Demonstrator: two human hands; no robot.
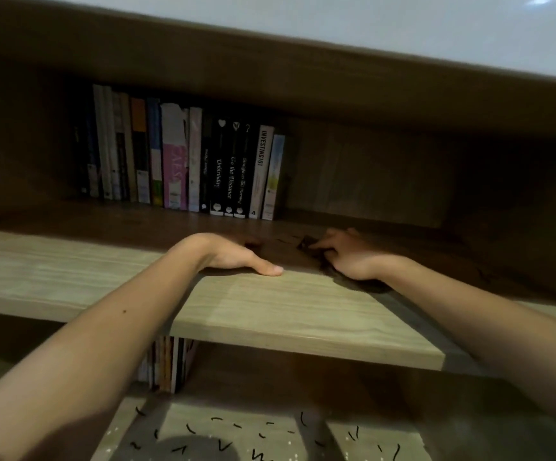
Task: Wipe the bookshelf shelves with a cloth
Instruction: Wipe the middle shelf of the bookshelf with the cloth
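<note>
Dark brown cloth (286, 244), black-flecked, crumpled: lies on light wood-grain bookshelf shelf (270, 311), before row of upright books (183, 161). Right hand (349, 257) grips it, fingers curled; left hand (233, 256) rests flat beside it, thumb straight.

Shadow and the shelf board hide much

Fingers of the left hand (233, 257) vanish into shadow. The right hand (346, 257) is blurred, and its hold on the dark cloth (304, 243) is unclear. The leftmost books (83, 154) are unreadable, and the lower books (166, 364) sit mostly behind the shelf (270, 311).
</note>
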